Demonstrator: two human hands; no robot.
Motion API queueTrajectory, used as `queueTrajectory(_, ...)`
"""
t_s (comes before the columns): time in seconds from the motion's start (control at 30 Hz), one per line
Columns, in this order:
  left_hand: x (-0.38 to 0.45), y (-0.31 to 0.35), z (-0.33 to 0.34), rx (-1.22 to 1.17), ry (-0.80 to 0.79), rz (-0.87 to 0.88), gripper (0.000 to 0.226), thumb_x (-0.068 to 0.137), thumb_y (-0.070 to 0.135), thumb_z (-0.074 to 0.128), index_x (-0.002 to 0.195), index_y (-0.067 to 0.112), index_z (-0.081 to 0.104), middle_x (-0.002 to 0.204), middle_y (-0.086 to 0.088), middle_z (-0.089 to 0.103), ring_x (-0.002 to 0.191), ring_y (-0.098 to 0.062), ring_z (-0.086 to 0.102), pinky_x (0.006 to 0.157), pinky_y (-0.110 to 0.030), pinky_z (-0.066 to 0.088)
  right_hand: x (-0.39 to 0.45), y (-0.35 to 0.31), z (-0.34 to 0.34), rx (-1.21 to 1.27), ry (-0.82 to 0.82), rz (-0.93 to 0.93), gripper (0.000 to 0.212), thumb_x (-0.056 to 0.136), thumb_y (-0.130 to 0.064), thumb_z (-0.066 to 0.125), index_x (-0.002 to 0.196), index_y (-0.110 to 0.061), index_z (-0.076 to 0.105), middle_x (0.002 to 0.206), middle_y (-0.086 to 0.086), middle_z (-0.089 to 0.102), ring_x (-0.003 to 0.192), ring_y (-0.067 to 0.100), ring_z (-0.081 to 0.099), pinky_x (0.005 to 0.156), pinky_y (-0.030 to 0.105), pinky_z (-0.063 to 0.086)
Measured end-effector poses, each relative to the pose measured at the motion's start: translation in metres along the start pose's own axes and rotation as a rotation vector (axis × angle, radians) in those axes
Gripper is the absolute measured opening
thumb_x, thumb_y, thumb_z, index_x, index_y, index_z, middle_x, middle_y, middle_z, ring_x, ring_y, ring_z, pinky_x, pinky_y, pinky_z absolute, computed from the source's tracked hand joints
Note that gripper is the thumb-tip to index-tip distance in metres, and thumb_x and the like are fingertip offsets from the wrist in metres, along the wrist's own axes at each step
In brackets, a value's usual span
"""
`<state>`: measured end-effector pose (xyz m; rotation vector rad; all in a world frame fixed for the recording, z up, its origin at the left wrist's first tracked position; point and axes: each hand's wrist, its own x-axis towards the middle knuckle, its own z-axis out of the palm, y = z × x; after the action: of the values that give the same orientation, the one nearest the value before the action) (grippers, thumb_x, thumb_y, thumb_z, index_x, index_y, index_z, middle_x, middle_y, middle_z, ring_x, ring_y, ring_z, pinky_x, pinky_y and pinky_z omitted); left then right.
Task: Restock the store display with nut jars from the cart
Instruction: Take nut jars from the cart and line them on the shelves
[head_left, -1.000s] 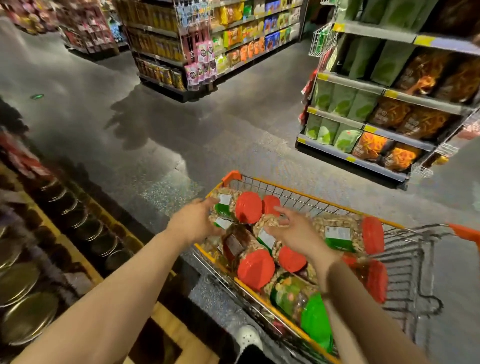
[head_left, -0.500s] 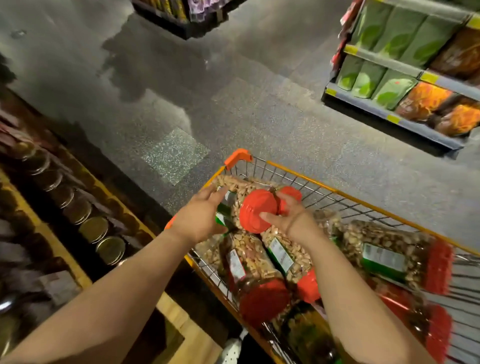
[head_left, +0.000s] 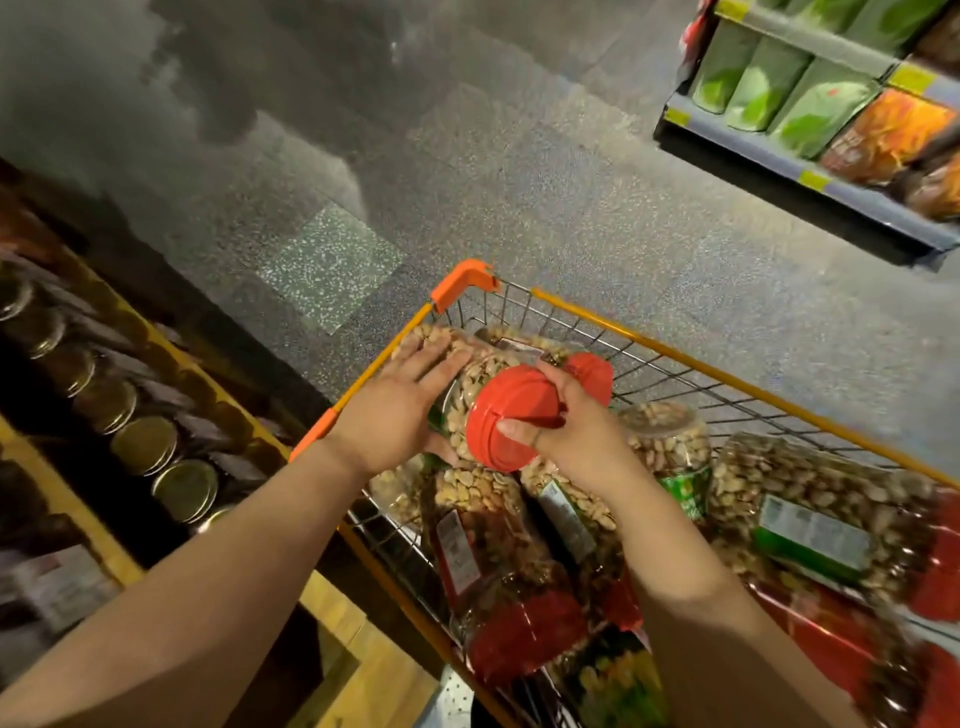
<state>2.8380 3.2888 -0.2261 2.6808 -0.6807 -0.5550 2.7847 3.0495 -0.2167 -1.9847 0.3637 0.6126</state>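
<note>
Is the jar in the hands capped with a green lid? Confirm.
No: the jar held between the left hand and the right hand has a red lid.

Clear plastic jar (head_left: 470, 395), wire cart (head_left: 675, 364)
</note>
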Motion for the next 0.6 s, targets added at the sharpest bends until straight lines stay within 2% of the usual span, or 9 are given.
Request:
queueTrajectory(0.17, 0.003, -0.002, 0.000, -0.059, 0.026, 0.036, 0.129, 0.057, 0.058, 0.089, 0.161, 0.028, 0.019, 0.167, -0.015, 0.023, 0.154, -0.044, 0.015, 0.124, -0.058, 0.020, -0.003, -0.002, 0.000, 0.066, 0.044, -0.024, 0.096, 0.068, -0.057, 0.087, 0.150, -0.050, 0.037, 0.137, -0.013, 0.059, 0.122, 0.011, 0.057, 0.111, 0.039, 0.046)
queueTrajectory(0.3, -0.002, 0.005, -0.009, -0.170, 0.066, 0.060, 0.127, 0.056, 0.058, 0.089, 0.162, 0.027, 0.024, 0.164, -0.010, 0.030, 0.153, -0.035, 0.025, 0.120, -0.058, 0.031, -0.009, -0.011, -0.006, 0.073, 0.089, -0.061, 0.107, 0.047, -0.075, 0.079, 0.143, -0.060, 0.035, 0.135, -0.013, 0.061, 0.120, 0.012, 0.060, 0.106, 0.042, 0.051)
queueTrajectory(0.4, -0.011, 0.010, -0.013, -0.211, 0.081, 0.100, 0.128, 0.055, 0.063, 0.088, 0.161, 0.025, 0.026, 0.163, -0.006, 0.032, 0.152, -0.032, 0.029, 0.116, -0.058, 0.037, -0.021, -0.016, -0.013, 0.049, 0.095, -0.082, 0.105, 0.048, -0.075, 0.078, 0.144, -0.059, 0.036, 0.136, -0.013, 0.060, 0.120, 0.011, 0.060, 0.106, 0.043, 0.051)
queueTrajectory(0.5, -0.023, 0.024, -0.026, -0.235, 0.087, 0.111, 0.128, 0.054, 0.056, 0.090, 0.160, 0.027, 0.024, 0.165, -0.002, 0.030, 0.155, -0.030, 0.022, 0.122, -0.053, 0.030, -0.042, -0.023, -0.017, 0.084, 0.111, -0.114, 0.098, 0.051, -0.072, 0.082, 0.139, -0.063, 0.041, 0.134, -0.014, 0.062, 0.119, 0.008, 0.061, 0.106, 0.042, 0.051)
queueTrajectory(0.6, -0.039, 0.038, -0.042, -0.274, 0.119, 0.150, 0.131, 0.050, 0.046, 0.096, 0.159, 0.022, 0.027, 0.164, 0.000, 0.031, 0.155, -0.027, 0.019, 0.127, -0.043, 0.019, -0.068, -0.034, -0.022, 0.123, 0.145, -0.147, 0.096, 0.047, -0.077, 0.083, 0.134, -0.067, 0.044, 0.135, -0.012, 0.062, 0.120, 0.010, 0.061, 0.106, 0.042, 0.051)
